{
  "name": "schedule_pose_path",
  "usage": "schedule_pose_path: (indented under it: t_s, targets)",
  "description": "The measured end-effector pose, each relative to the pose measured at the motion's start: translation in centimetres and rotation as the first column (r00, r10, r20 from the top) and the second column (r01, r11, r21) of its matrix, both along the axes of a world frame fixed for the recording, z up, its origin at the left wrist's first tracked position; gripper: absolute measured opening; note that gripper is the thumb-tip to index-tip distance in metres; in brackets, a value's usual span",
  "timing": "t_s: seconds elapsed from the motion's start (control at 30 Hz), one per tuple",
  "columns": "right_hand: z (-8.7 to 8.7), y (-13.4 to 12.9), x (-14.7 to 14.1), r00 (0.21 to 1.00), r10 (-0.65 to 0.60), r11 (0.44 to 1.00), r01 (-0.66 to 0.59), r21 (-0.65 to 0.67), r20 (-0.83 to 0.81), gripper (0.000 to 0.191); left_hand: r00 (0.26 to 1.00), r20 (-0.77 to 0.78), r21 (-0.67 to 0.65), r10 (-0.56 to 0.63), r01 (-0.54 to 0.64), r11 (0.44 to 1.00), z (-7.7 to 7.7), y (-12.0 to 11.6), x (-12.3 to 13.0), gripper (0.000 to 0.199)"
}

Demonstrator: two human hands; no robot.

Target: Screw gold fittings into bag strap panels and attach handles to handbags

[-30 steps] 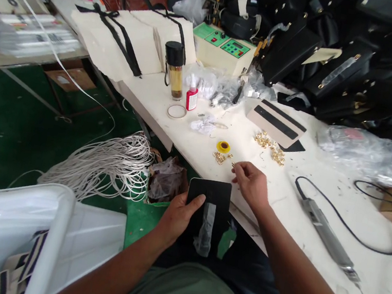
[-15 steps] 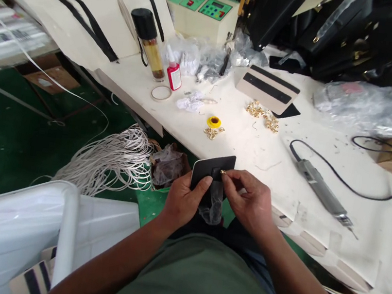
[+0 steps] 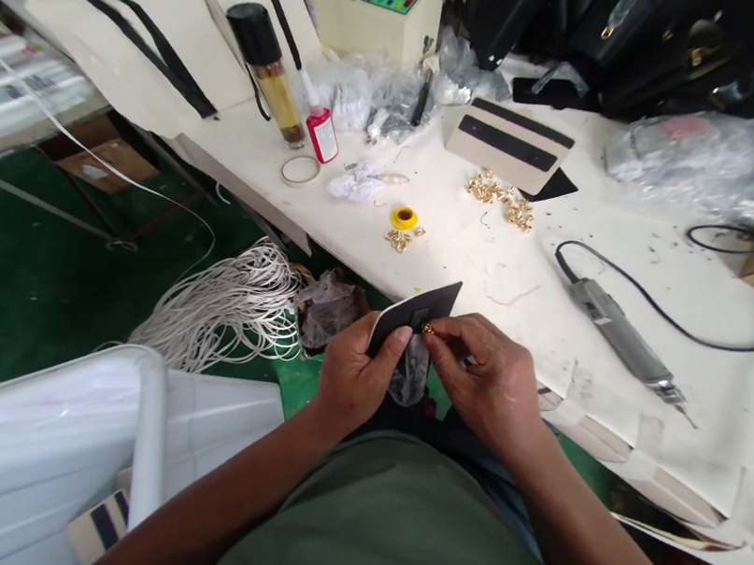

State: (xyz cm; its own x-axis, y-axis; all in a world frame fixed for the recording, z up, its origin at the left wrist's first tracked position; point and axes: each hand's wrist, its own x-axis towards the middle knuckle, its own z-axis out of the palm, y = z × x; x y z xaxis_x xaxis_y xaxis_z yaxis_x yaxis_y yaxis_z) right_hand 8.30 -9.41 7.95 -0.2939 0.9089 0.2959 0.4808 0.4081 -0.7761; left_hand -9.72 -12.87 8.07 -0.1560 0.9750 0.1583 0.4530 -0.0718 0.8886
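Note:
My left hand (image 3: 358, 372) grips a black flat panel (image 3: 441, 303) with a pale edge, thumb pressed on its dark face. Clear plastic wrap (image 3: 409, 374) hangs below the panel between my hands. My right hand (image 3: 488, 370) pinches a small gold metal fitting (image 3: 427, 328) between thumb and forefinger, against or very close to the panel's face; exact contact cannot be made out. On the table beyond lie a yellow ring-shaped spool (image 3: 403, 219), small gold rings (image 3: 398, 241) and heaps of gold fittings (image 3: 485, 186).
A grey handheld power tool (image 3: 624, 338) with a black cord lies at the right on the white table (image 3: 526, 276). Behind stand a red bottle (image 3: 322, 135), a black-capped bottle (image 3: 267, 72) and a control box (image 3: 375, 13). A white bin (image 3: 148, 437) and coiled white cord (image 3: 228, 307) sit lower left.
The panel has tilted, so its pale edge shows more. My right hand still pinches the gold fitting at it. The whole view has shifted slightly.

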Motion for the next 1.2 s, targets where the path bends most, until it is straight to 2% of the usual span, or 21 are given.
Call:
schedule_pose_path:
  t_s: [0.2,0.5,0.8,0.97,1.1,1.2]
  targets:
    - [0.71,0.14,0.1,0.999,-0.031,0.999,0.031,0.015,-0.025,0.006,0.99,-0.101,0.088,-0.095,0.104,0.991,-0.33,-0.26,0.02,0.028]
    - [-0.04,-0.31,0.08,0.997,-0.04,0.998,0.044,0.055,-0.062,0.005,0.998,-0.052,0.058,-0.027,0.03,0.998,0.09,-0.23,0.6,0.022]
    - [0.58,-0.62,-0.31,0.996,-0.078,0.994,0.08,0.068,-0.037,0.009,0.994,-0.099,0.044,-0.05,0.054,0.998,0.07,-0.49,0.61,0.025]
    - [0.42,-0.62,-0.14,0.998,-0.066,0.993,0.063,0.097,0.025,0.014,0.99,-0.123,0.064,-0.072,0.08,0.995,0.06,-0.57,0.64,0.027]
    - [0.3,-0.31,0.34,0.99,-0.004,0.987,-0.019,0.161,0.144,0.019,0.983,-0.114,0.111,-0.14,0.153,0.982,0.1,-0.57,0.73,0.027]
    - [0.24,-0.03,0.22,0.994,0.02,0.995,-0.029,0.091,0.104,0.018,0.983,-0.103,0.126,-0.154,0.167,0.978,-0.08,-0.63,0.87,0.028]
